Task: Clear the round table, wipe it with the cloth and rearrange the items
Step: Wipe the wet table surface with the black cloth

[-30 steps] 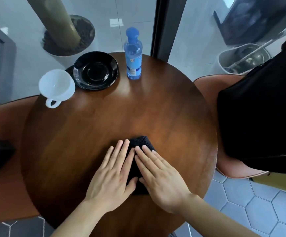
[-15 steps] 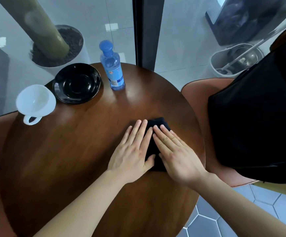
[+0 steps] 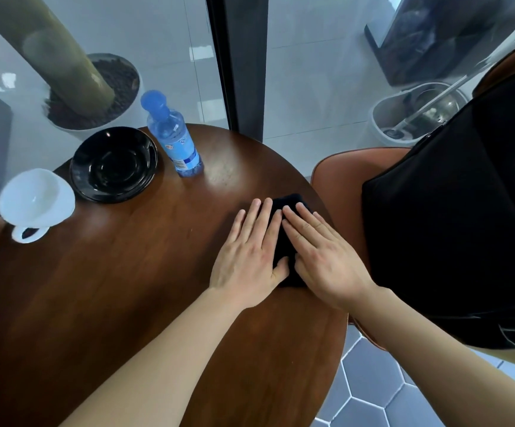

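cloth near table's right edge, cup, saucer, bottle far-left

Polished wood, dark cloth, gloss and plastic.
Round table of smooth brown wood with a soft sheen; cloth black, matt and soft; saucer glossy black; cup smooth glossy white; bottle clear blue plastic; chair smooth brown leather-like.

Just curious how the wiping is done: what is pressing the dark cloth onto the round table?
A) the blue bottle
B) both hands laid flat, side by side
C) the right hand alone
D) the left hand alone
B: the left hand and the right hand both lie flat, fingers extended, on the dark cloth near the right edge of the round table.
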